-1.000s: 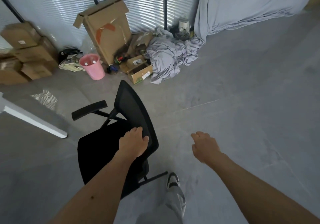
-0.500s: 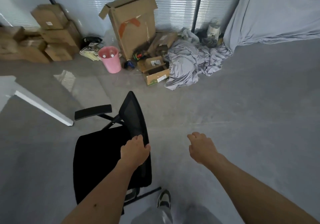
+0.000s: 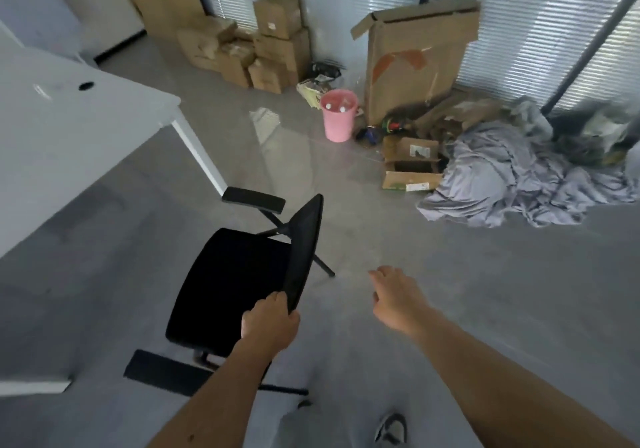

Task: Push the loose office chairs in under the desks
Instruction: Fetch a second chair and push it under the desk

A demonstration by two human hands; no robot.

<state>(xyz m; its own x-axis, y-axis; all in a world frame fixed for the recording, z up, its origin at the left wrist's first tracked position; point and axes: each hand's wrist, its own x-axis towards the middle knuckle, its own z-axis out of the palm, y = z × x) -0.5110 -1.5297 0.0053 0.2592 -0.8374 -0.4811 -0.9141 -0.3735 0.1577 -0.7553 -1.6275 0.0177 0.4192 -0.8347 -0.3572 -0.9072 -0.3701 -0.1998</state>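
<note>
Chair (image 3: 235, 285): 1 black office chair on the grey floor, seat facing the desk, backrest twd you; not yet under the desk.
Grip, left: your left hand (image 3: 270, 323) is closed round the near top edge of the backrest (image 3: 304, 250), thumb on the outer face, fingers curled over the seat side.
Grip, right: your right hand (image 3: 398, 295) holds nothing; it hangs over bare floor, fingers loosely bent, clear of the chair, to the right of the backrest.
Chair vs grip: seat lies ahead-left of your left hand; backrest runs up and away from that hand; 2 armrests show, far one (image 3: 253, 199) near the desk leg, near one (image 3: 166, 373) by your left forearm.
Desk (image 3: 69, 125): 1 white desk at left, w/ a dark cable hole in the top; 1 white leg (image 3: 199, 157) visible at its corner, just beside the far armrest. Chair sits just off the desk's edge.
Feet: 1 shoe (image 3: 391, 428) clear at bottom edge, blurred.
Clutter by the blinds: 1 pink bucket (image 3: 338, 114); 1 tall open cardboard box (image 3: 415, 56) leaning upright; a stack of smaller boxes (image 3: 273, 46), count unclear; 1 grey cloth heap (image 3: 512, 174).
</note>
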